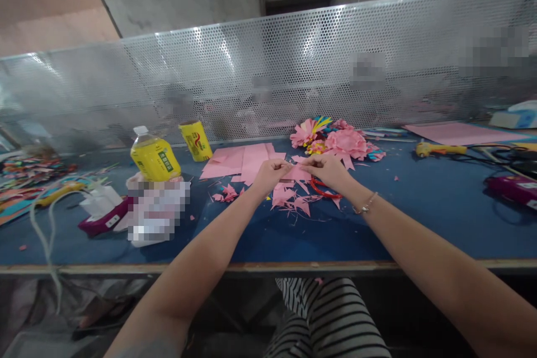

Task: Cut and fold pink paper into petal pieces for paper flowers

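Note:
My left hand [269, 174] and my right hand [330, 171] meet above the middle of the table, both with fingers pinched. Between them is a small piece of pink paper [298, 172], gripped at its two sides; its exact shape is hard to make out. Flat pink paper sheets [254, 160] lie just behind and left of my left hand. Below my hands are pink paper scraps [289, 199] and thin trimmings. Red scissors handles [324, 190] show partly under my right hand. A pile of pink, yellow and blue paper flowers [342, 142] sits behind my right hand.
On the left stand a yellow drink bottle [156, 155] and a yellow can-like container [196, 141], near a purple power strip [107, 218] with white plugs. A yellow glue gun [440, 149] and cables lie at the right. A perforated metal screen [235, 84] runs behind the blue table [251, 240].

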Tool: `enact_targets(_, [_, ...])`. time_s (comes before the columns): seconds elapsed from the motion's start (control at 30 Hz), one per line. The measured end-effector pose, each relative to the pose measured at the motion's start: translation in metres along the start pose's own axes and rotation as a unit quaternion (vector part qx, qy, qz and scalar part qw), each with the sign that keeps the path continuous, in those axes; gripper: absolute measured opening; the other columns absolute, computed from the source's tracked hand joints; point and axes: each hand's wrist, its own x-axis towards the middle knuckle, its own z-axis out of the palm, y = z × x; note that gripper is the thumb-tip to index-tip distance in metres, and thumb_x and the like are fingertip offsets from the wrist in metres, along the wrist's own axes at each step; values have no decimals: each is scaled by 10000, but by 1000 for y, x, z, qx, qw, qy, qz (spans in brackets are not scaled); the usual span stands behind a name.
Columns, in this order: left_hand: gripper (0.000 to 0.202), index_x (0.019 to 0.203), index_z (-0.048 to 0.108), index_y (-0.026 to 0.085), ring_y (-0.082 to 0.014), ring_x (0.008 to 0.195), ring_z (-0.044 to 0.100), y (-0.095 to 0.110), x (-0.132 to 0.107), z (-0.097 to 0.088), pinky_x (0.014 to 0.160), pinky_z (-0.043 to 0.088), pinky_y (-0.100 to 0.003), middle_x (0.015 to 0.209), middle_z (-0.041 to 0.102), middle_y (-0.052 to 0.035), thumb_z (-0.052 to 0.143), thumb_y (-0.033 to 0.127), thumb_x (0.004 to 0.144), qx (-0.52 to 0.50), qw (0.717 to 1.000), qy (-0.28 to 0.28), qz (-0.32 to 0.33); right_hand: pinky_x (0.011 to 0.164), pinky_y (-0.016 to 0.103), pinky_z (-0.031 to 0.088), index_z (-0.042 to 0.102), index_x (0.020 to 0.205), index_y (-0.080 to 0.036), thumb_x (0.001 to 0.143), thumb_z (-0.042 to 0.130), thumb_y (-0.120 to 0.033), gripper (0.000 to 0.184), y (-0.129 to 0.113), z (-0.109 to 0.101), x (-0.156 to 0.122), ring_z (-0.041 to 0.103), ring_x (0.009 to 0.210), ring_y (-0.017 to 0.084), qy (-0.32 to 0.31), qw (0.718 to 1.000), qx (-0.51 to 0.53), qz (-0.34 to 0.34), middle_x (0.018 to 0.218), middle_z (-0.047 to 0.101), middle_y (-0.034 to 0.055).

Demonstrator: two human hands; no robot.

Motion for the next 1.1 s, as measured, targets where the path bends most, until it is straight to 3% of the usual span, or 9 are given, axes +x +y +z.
enact_targets(0.13, [160,666,607,136,-82,548,469,2,0,-1,538,398,-228,611,569,-13,580,292,638,106,993,18,55,545,263,396,617,717,-169,678,552,-321,169,3,2,0,504,568,117,-9,1000,22,-4,635,591,22])
enact_targets(0.37, [156,678,635,157,-109,630,528,4,-2,1,618,407,-245,669,630,-33,568,295,654,156,982,16,108,524,257,386,616,723,-172,681,553,-317,164,-1,2,-3,493,560,111,-16,999,34,-10,629,578,21])
enact_targets(0.6, [144,661,646,152,-99,604,525,4,2,-8,593,405,-238,659,629,-37,597,283,628,138,989,-14,60,530,264,399,625,712,-177,652,587,-326,165,4,3,0,494,554,109,-20,999,46,-10,629,581,16])
enact_targets(0.83, [153,610,615,131,-73,500,494,1,6,-22,530,419,-235,528,552,-8,641,278,576,42,998,-46,-27,572,268,419,639,690,-172,622,601,-267,123,-2,-5,0,517,592,111,-20,999,40,22,668,607,24])
enact_targets(1.1, [137,583,594,122,-62,482,480,0,5,-19,519,417,-221,503,524,9,624,256,575,57,996,-56,-28,539,261,401,614,667,-163,622,583,-280,130,-1,-2,-2,502,559,110,-39,998,41,22,628,588,17])
